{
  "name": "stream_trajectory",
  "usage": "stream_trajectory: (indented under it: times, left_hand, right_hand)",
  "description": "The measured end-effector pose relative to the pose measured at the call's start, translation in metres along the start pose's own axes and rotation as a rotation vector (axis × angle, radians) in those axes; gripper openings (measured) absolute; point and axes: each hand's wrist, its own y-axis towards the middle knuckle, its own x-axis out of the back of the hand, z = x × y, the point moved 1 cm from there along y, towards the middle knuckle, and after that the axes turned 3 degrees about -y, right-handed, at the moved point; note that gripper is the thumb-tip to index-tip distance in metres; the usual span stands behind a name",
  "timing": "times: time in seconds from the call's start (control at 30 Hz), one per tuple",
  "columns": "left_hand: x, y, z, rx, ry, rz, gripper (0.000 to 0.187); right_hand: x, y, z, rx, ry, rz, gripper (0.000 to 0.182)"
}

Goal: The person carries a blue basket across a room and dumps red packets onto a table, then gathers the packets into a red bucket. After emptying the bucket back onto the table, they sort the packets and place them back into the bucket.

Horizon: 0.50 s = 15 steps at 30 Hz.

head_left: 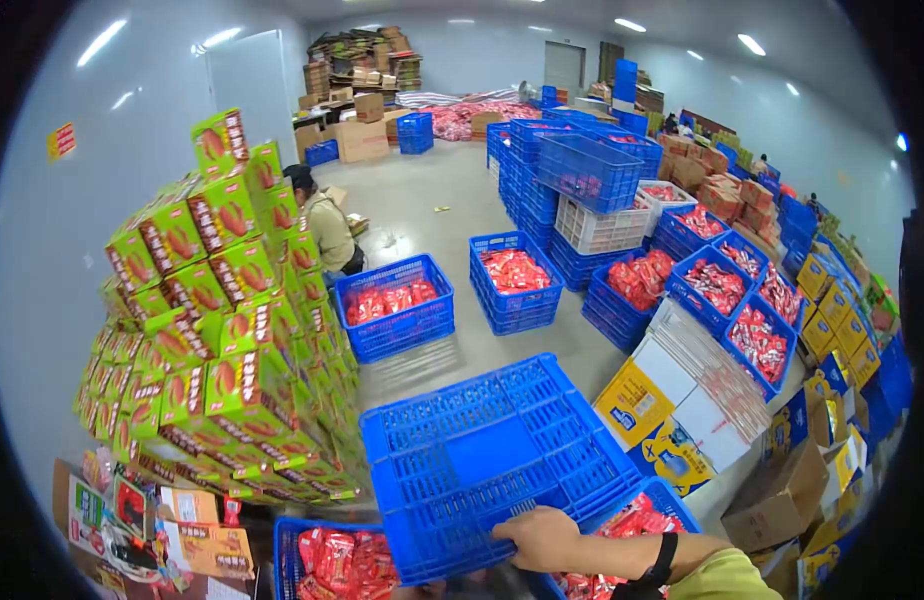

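Observation:
My right hand (pixel 540 537) grips the near right edge of a blue plastic crate (pixel 492 450), its fingers wrapped round the rim. The crate is tilted, with its slatted base towards me and a smooth panel in the middle. It hangs over two blue crates of red packets, one at the lower left (pixel 344 562) and one at the lower right (pixel 637 520). A black band is round my right wrist, below a yellow-green sleeve. I do not see my left hand.
Green boxes (pixel 232 390) are stacked high at left. Beyond the held crate stand two blue crates with red packets (pixel 397 305) (pixel 515 275). A person (pixel 327 230) crouches behind the boxes. Flattened cartons (pixel 697 380) and more crates (pixel 592 170) stand at right.

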Motion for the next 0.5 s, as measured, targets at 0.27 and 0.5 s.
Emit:
stream_trajectory:
  times: [0.27, 0.5]
  left_hand:
    - [-0.083, 0.084, -0.062, 0.134, 0.051, 0.154, 0.050]
    - [-0.225, 0.203, -0.107, 0.022, 0.350, 0.051, 0.044]
  right_hand:
    - [0.048, 0.007, -0.114, -0.433, 0.075, -0.091, 0.039]
    - [0.078, -0.029, -0.249, -0.926, 0.382, -0.458, 0.041]
